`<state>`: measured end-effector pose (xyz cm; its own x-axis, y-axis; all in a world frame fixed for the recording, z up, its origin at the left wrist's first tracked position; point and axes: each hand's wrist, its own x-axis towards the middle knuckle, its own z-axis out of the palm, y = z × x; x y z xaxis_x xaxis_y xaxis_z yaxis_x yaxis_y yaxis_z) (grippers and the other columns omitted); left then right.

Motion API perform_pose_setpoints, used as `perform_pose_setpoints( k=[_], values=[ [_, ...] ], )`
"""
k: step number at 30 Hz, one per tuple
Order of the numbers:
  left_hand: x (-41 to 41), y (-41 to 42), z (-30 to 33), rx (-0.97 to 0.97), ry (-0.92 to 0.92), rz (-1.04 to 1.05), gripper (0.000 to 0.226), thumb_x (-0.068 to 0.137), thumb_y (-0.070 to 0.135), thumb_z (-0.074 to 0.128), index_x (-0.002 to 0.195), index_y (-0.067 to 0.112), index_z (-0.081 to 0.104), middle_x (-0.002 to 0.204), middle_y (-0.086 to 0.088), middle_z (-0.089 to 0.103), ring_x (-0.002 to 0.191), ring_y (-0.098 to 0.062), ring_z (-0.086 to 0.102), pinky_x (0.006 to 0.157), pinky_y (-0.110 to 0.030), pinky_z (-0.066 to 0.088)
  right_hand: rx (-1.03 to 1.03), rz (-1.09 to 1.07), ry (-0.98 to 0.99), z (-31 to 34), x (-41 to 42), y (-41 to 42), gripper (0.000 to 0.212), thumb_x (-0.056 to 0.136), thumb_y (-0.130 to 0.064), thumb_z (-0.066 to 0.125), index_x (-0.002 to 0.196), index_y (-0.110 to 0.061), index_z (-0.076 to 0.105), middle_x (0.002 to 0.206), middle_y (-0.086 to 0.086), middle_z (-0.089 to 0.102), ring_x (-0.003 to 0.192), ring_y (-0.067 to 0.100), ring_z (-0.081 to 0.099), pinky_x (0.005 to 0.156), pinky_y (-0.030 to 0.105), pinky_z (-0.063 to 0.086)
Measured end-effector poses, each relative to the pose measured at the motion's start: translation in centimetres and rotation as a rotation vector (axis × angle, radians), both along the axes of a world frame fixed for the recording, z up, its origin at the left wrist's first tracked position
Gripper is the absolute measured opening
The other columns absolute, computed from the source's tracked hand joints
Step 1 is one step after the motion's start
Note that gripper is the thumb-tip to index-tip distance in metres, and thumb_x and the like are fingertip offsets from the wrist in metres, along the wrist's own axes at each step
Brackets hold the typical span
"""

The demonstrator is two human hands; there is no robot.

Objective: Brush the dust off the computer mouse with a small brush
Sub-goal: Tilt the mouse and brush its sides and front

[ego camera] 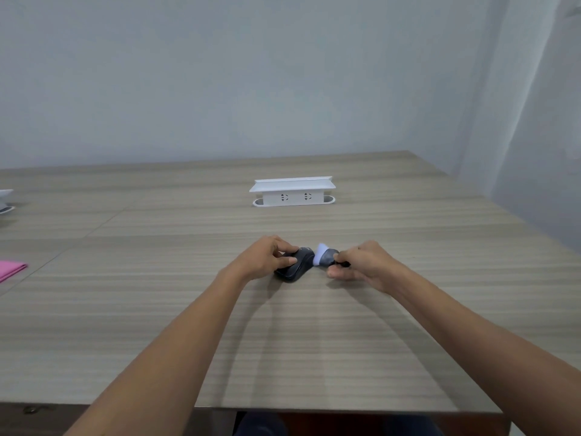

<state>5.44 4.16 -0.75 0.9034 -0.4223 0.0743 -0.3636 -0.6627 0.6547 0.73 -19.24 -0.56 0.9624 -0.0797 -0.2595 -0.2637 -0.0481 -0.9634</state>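
A dark computer mouse (298, 263) lies on the wooden table (188, 309), a little past its middle. My left hand (269, 258) grips the mouse from the left side, fingers over its top. My right hand (361, 264) pinches a small brush (327, 257) with a dark handle and pale bristles. The bristles point left and touch the mouse's right front edge. Part of the handle is hidden inside my fingers.
A white pop-up socket box (294, 191) stands behind the mouse toward the far edge. A pink cloth (11, 269) lies at the table's left side, with a white object (6, 199) beyond it. The wall runs close behind and to the right.
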Motion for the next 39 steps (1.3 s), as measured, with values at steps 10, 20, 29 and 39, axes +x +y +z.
perform_pose_setpoints(
  k=[10,20,29,39],
  values=[
    [-1.8,0.1,-0.4,-0.001,0.029,0.201,0.086,0.067,0.06,0.08,0.137,0.018,0.054,0.123,0.002,0.054,0.105,-0.014,0.06,0.084,-0.025,0.047,-0.224,-0.007,-0.247,1.8,0.7,-0.2,0.009,0.081,-0.009,0.068,0.08,0.0,0.065,0.062,0.012,0.071,0.048,0.022,0.067,0.049,0.027,0.055],
    [-2.0,-0.5,-1.1,-0.039,0.064,0.155,0.031,0.07,0.042,0.084,0.086,0.017,0.073,0.073,0.003,0.071,0.06,-0.007,0.058,0.053,-0.015,0.039,-0.564,0.106,-0.469,3.4,2.2,3.1,0.028,0.092,-0.027,0.065,0.087,0.001,0.065,0.073,0.008,0.07,0.047,0.01,0.06,0.049,0.02,0.046],
    [-1.8,0.6,-0.3,-0.007,0.137,-0.024,0.029,0.07,0.046,0.081,0.089,0.023,0.076,0.066,0.005,0.064,0.06,-0.01,0.053,0.065,-0.028,0.041,-0.867,0.11,-0.433,3.8,2.7,1.4,0.031,0.093,-0.022,0.058,0.084,0.008,0.063,0.073,0.017,0.072,0.043,0.018,0.058,0.051,0.03,0.053],
    [-1.7,1.5,0.3,0.069,0.11,-0.097,0.034,0.074,0.05,0.078,0.105,0.038,0.073,0.102,0.001,0.056,0.086,-0.013,0.06,0.084,-0.028,0.047,-0.904,0.181,-0.518,4.4,2.0,3.8,0.03,0.09,-0.023,0.061,0.081,0.005,0.065,0.074,0.016,0.071,0.055,0.022,0.058,0.058,0.037,0.053]
  ],
)
